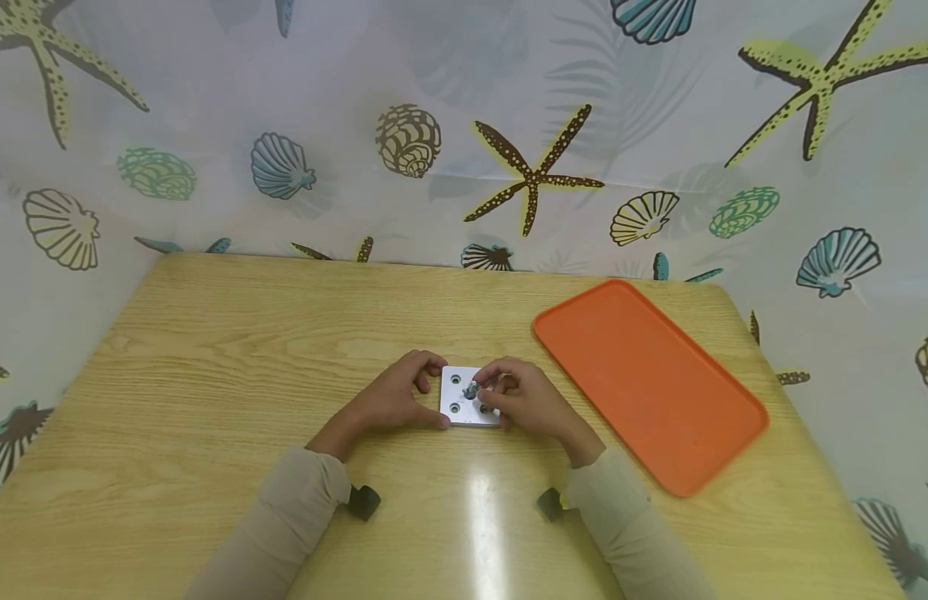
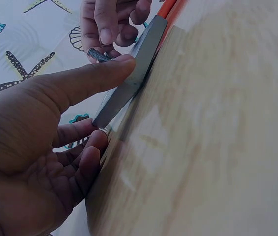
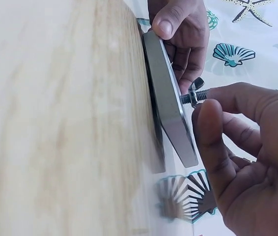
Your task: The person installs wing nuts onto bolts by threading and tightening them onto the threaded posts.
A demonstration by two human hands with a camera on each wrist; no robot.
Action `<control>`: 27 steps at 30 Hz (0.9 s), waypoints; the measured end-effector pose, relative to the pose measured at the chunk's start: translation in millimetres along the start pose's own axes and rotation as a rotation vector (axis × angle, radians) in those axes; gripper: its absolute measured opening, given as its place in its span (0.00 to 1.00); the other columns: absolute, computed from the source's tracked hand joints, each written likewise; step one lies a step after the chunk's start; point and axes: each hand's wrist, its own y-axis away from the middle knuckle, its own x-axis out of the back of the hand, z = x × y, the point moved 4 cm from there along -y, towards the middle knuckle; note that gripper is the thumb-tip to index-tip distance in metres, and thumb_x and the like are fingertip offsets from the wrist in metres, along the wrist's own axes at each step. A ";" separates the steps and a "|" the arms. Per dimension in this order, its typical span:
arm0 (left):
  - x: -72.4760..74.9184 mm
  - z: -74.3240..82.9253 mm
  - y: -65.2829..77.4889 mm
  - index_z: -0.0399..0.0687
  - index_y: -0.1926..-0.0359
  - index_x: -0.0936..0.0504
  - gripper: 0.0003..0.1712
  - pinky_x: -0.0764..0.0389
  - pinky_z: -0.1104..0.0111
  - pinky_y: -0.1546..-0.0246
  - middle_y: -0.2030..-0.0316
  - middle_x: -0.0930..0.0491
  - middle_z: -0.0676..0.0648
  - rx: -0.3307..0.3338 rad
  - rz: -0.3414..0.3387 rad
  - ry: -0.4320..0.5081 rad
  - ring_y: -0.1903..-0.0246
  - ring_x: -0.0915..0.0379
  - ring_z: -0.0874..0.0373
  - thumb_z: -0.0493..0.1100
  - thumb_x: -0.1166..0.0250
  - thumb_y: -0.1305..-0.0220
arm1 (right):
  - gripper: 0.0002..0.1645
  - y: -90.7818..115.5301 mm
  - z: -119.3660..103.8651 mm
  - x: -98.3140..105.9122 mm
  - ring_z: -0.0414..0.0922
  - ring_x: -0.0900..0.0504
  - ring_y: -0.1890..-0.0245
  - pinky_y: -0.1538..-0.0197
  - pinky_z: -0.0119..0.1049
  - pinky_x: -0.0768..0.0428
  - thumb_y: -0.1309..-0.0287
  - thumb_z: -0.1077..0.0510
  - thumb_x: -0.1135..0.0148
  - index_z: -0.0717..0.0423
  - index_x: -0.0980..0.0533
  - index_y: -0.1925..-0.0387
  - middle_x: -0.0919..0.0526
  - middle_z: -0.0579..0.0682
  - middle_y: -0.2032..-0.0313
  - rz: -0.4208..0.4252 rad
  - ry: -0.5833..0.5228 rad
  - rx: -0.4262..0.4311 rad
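Observation:
A silver metal plate [image 1: 469,416] with several round holes lies on the wooden table between both hands. From its middle rises a threaded bolt [image 3: 185,99] carrying a wing nut [image 3: 196,84], which sits part-way along the thread. My left hand [image 1: 394,395] holds the plate's left end, thumb at the near edge and fingertips at the far edge. With thumb and index finger, my right hand [image 1: 533,402] pinches the wing nut at the bolt's upper end. Its other fingers are bent over the plate's right side and hide part of it in the head view.
An orange tray [image 1: 651,383] lies at an angle on the table [image 1: 283,317], right of the right hand. Behind the table hangs a white cloth [image 1: 343,75] printed with shells and starfish. A dark wrist device [image 1: 363,502] shows at the left sleeve, another [image 1: 549,504] at the right.

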 end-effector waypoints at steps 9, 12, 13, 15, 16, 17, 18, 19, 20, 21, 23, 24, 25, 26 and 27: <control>0.5 1.6 0.0 0.49 0.35 0.30 0.46 0.26 0.64 0.51 0.44 0.27 0.49 -0.011 0.001 -0.003 0.53 0.30 0.56 0.48 0.18 0.54 | 0.10 -1.3 1.5 2.3 0.42 0.23 0.78 0.77 0.33 0.21 0.37 0.65 0.37 0.66 0.20 0.56 0.15 0.63 0.65 0.009 0.009 0.004; 0.6 2.0 -0.1 0.49 0.35 0.30 0.46 0.26 0.64 0.50 0.44 0.27 0.49 -0.010 0.001 -0.007 0.53 0.30 0.57 0.49 0.18 0.54 | 0.10 -1.2 1.4 2.1 0.42 0.24 0.78 0.77 0.33 0.21 0.37 0.64 0.37 0.66 0.20 0.55 0.15 0.63 0.66 0.012 0.016 0.002; 0.6 2.1 -0.1 0.48 0.35 0.30 0.46 0.26 0.64 0.50 0.44 0.27 0.49 -0.013 0.001 -0.008 0.53 0.29 0.57 0.49 0.18 0.54 | 0.11 -1.1 1.0 1.9 0.41 0.24 0.77 0.77 0.32 0.21 0.37 0.64 0.37 0.65 0.20 0.55 0.16 0.62 0.67 0.013 0.020 0.002; 0.7 1.9 -0.1 0.49 0.35 0.30 0.46 0.26 0.64 0.50 0.44 0.27 0.49 -0.007 0.000 -0.008 0.53 0.30 0.56 0.49 0.18 0.54 | 0.11 -1.1 0.1 1.4 0.41 0.24 0.77 0.77 0.32 0.21 0.36 0.63 0.37 0.64 0.20 0.54 0.16 0.61 0.67 0.012 0.025 0.003; 0.7 1.9 -0.1 0.49 0.35 0.30 0.46 0.26 0.64 0.50 0.44 0.27 0.49 -0.004 -0.001 -0.007 0.53 0.30 0.56 0.48 0.18 0.54 | 0.11 -0.9 -0.3 1.1 0.40 0.23 0.77 0.77 0.32 0.21 0.36 0.63 0.37 0.64 0.20 0.53 0.16 0.60 0.67 0.011 0.025 0.002; 0.8 1.7 -0.1 0.49 0.34 0.30 0.46 0.26 0.64 0.50 0.44 0.27 0.49 -0.004 -0.002 -0.007 0.52 0.30 0.56 0.48 0.18 0.54 | 0.12 -0.8 -0.7 0.9 0.40 0.23 0.77 0.77 0.32 0.21 0.36 0.63 0.37 0.63 0.20 0.53 0.16 0.59 0.66 0.011 0.024 0.000; 0.7 1.6 -0.1 0.49 0.34 0.31 0.46 0.26 0.64 0.50 0.44 0.27 0.50 -0.002 -0.004 -0.005 0.52 0.30 0.56 0.49 0.18 0.54 | 0.12 -0.8 -0.9 0.6 0.40 0.23 0.77 0.77 0.31 0.21 0.36 0.63 0.37 0.62 0.20 0.52 0.16 0.58 0.66 0.011 0.023 -0.001; 0.8 1.5 -0.1 0.49 0.34 0.31 0.47 0.26 0.64 0.50 0.43 0.27 0.50 -0.002 -0.004 -0.005 0.52 0.30 0.56 0.49 0.18 0.54 | 0.13 -0.8 -1.0 0.3 0.40 0.23 0.76 0.77 0.31 0.21 0.36 0.63 0.37 0.62 0.20 0.52 0.17 0.58 0.66 0.009 0.018 0.000; 0.8 1.4 0.0 0.49 0.34 0.31 0.47 0.26 0.64 0.50 0.43 0.27 0.50 0.001 -0.005 -0.003 0.52 0.30 0.56 0.49 0.18 0.54 | 0.13 -1.0 -0.8 -0.1 0.39 0.23 0.76 0.77 0.31 0.21 0.36 0.63 0.38 0.62 0.21 0.51 0.17 0.57 0.66 0.008 0.014 -0.002; 0.7 1.1 -0.1 0.50 0.34 0.31 0.47 0.26 0.64 0.50 0.43 0.27 0.50 0.002 -0.005 -0.003 0.52 0.30 0.56 0.49 0.18 0.53 | 0.14 -1.2 -0.5 -0.5 0.39 0.24 0.77 0.77 0.31 0.22 0.37 0.64 0.38 0.62 0.21 0.50 0.18 0.57 0.66 0.006 0.010 -0.001; 0.5 0.7 -0.2 0.50 0.34 0.31 0.47 0.26 0.64 0.50 0.43 0.27 0.51 0.002 -0.003 -0.002 0.52 0.30 0.56 0.50 0.18 0.53 | 0.15 -1.6 0.5 -1.4 0.39 0.24 0.78 0.77 0.31 0.22 0.37 0.65 0.38 0.61 0.21 0.49 0.18 0.56 0.66 0.003 0.006 -0.001; 0.4 0.4 -0.3 0.50 0.34 0.31 0.47 0.26 0.64 0.50 0.43 0.27 0.51 0.002 -0.002 -0.001 0.52 0.30 0.56 0.50 0.18 0.54 | 0.15 -1.5 0.2 -1.7 0.39 0.25 0.78 0.78 0.31 0.22 0.37 0.65 0.38 0.60 0.21 0.48 0.18 0.56 0.66 0.002 0.004 0.001; 0.3 0.2 -0.3 0.50 0.34 0.31 0.47 0.26 0.64 0.50 0.44 0.27 0.51 0.001 0.000 -0.001 0.52 0.30 0.56 0.50 0.18 0.54 | 0.16 -1.3 0.0 -2.1 0.39 0.25 0.79 0.78 0.31 0.22 0.37 0.66 0.39 0.60 0.21 0.48 0.19 0.56 0.66 0.000 0.002 0.004; 0.2 0.0 -0.4 0.50 0.34 0.31 0.47 0.26 0.64 0.50 0.44 0.27 0.51 0.001 0.001 -0.001 0.52 0.30 0.56 0.50 0.18 0.54 | 0.16 -1.4 -0.1 -2.6 0.39 0.25 0.79 0.78 0.31 0.22 0.37 0.66 0.39 0.60 0.21 0.47 0.19 0.56 0.66 -0.001 0.002 0.007; 0.1 -0.3 -0.4 0.50 0.34 0.30 0.47 0.26 0.64 0.50 0.44 0.27 0.51 0.000 0.002 -0.002 0.52 0.30 0.56 0.50 0.18 0.54 | 0.17 -1.3 0.0 -3.1 0.39 0.26 0.79 0.78 0.31 0.22 0.37 0.66 0.39 0.60 0.22 0.46 0.19 0.56 0.66 -0.004 0.002 0.011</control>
